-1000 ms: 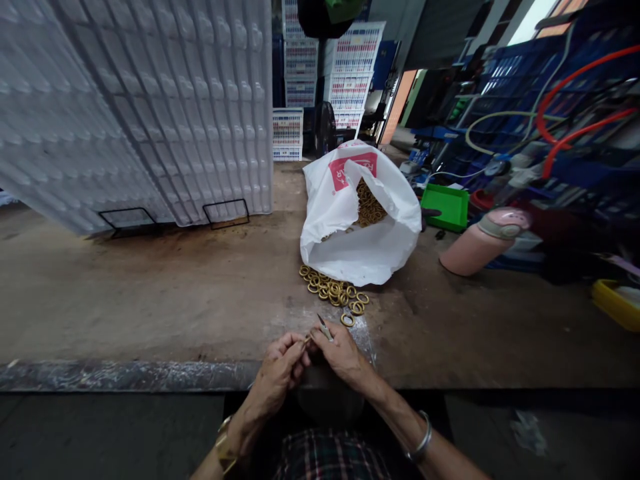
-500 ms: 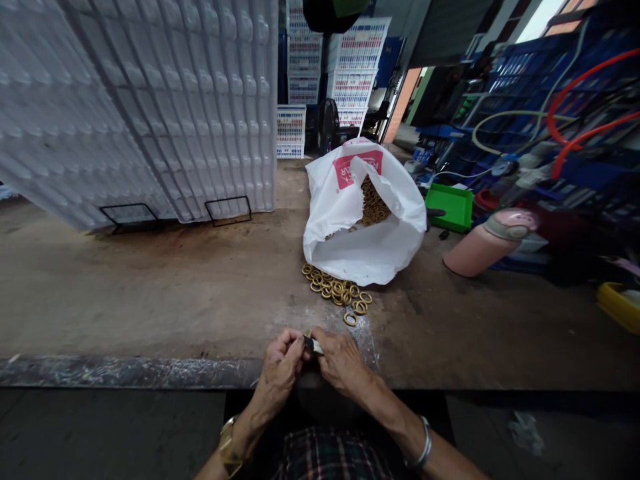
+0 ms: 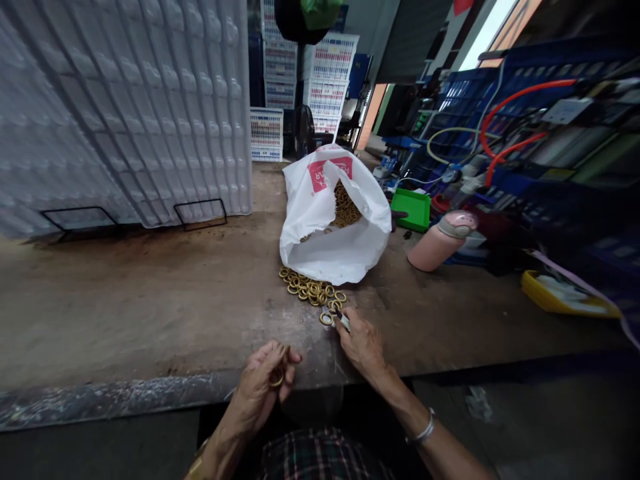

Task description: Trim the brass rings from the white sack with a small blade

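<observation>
At the front edge of the bench, my left hand (image 3: 265, 373) is closed on a brass-coloured ring (image 3: 277, 378), which shows between the curled fingers. My right hand (image 3: 364, 341) grips a small tool with a pale body and dark tip (image 3: 343, 320); its exact kind is too small to tell. That tip is by the near rings of a loose pile of brass-coloured rings (image 3: 313, 291). Behind the pile lies a torn white sack (image 3: 345, 257), its mouth towards me, with many more rings inside (image 3: 346, 205).
Tall stacks of clear plastic trays (image 3: 200, 133) stand at the left against black wire stands (image 3: 201, 213). To the right are a green tray (image 3: 411, 208), a pink bottle (image 3: 436, 245) and a yellow tray (image 3: 550, 297). White crates (image 3: 325, 83) are stacked at the back.
My hands have parted. The right one has moved forward with the tool to the ring pile, while the left stays near the bench edge with a ring. The view has turned rightward.
</observation>
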Tool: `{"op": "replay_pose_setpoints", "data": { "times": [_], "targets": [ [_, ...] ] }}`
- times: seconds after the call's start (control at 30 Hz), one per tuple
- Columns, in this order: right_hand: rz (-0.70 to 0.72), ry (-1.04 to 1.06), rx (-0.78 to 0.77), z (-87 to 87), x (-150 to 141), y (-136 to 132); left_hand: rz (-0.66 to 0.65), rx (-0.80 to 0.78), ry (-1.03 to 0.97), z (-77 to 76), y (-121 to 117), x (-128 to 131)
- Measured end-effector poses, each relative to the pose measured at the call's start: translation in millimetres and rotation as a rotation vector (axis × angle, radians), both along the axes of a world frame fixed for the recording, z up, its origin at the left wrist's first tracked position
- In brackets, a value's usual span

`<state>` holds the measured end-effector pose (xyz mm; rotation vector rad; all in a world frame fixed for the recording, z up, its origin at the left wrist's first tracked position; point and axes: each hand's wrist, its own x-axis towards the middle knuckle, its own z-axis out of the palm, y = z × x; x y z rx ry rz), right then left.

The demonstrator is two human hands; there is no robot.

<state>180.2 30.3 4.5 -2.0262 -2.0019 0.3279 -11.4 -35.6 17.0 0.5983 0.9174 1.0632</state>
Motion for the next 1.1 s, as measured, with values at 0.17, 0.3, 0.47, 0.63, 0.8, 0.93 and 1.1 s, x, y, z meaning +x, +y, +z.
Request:
{"op": "replay_pose_setpoints", "data": {
  "times": [0.17,0.3,0.47,0.63,0.8,0.93,1.1],
  "targets": [
    [0.002,-0.050,0.004,0.4,-2,2,0.052,-0.090,-0.137,2.7,2,2],
    [0.010,-0.011,-0.003,4.6,-11,4,0.045,-0.168,-0.206,4.2,1,0],
    [0.024,0.032,-0.006,6.4,-13,8,0.099,-0.193,-0.200,-0.7,3,-2],
    [0.110,0.244,-0.010,3.5,-19,5,0.089,-0.099,-0.124,-1.9,5,1],
    [0.118,0.668,-0.181,8.7,-35,-2,0.165,0.172,0.398,-5.0,5,5],
    [0.131,0.950,-0.327,13.7,-45,-8,0.165,0.440,0.671,-8.0,6,4],
    [0.032,1.131,-0.580,16.5,-50,-14,0.132,0.471,0.738,-9.3,9,0]
  ]
}}
